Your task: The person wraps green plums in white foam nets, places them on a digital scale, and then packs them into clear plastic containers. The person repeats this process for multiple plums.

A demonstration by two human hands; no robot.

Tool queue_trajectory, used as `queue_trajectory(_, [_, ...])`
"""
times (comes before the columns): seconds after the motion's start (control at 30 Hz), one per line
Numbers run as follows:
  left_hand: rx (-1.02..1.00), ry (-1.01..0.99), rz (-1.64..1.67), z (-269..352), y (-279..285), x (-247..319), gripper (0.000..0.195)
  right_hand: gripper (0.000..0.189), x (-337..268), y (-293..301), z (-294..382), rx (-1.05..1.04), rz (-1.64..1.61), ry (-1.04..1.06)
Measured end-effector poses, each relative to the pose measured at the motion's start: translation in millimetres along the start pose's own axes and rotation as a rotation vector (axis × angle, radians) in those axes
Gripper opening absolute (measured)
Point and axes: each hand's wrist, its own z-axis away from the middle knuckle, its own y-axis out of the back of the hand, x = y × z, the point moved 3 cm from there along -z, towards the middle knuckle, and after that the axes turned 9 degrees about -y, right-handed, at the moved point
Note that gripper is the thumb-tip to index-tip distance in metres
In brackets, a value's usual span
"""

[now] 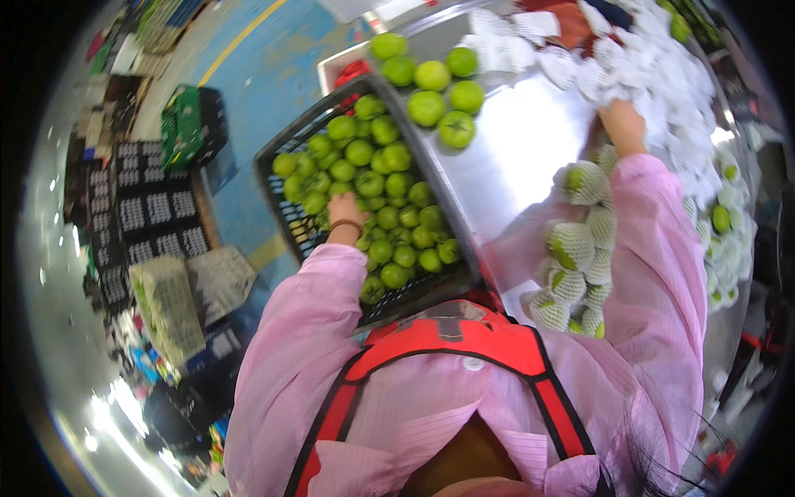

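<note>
My left hand (345, 211), with a beaded bracelet at the wrist, reaches into a black plastic crate (428, 163) of round green fruits (369, 184) that look like green tomatoes. Its fingers are among the fruits, partly hidden, so a grip cannot be made out. At the edge of a heap of white foam net sleeves (674, 118) is my right hand (624, 127). Whether it pinches a sleeve is unclear. Below that hand, on the metal table (497, 168), lie stacked fruits in foam nets (570, 245). Several bare green fruits (432, 76) rest beyond the crate's right rim.
More netted fruits (723, 248) lie right of my right arm. A white box (324, 76) holding something red touches the crate's far side. On the blue floor (273, 56) stand a green crate (181, 127) and stacked black crates (155, 208).
</note>
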Motion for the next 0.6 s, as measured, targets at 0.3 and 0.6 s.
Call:
queue_trajectory(0.3, [0.062,-0.076,0.276,10,14,-22,0.071,0.026,9,11,20,0.169,-0.342,0.112])
queue_trajectory(0.6, [-0.587,-0.547,2.651,94,102,82,0.06,0.029,0,14,143,-0.225,-1.571,0.012])
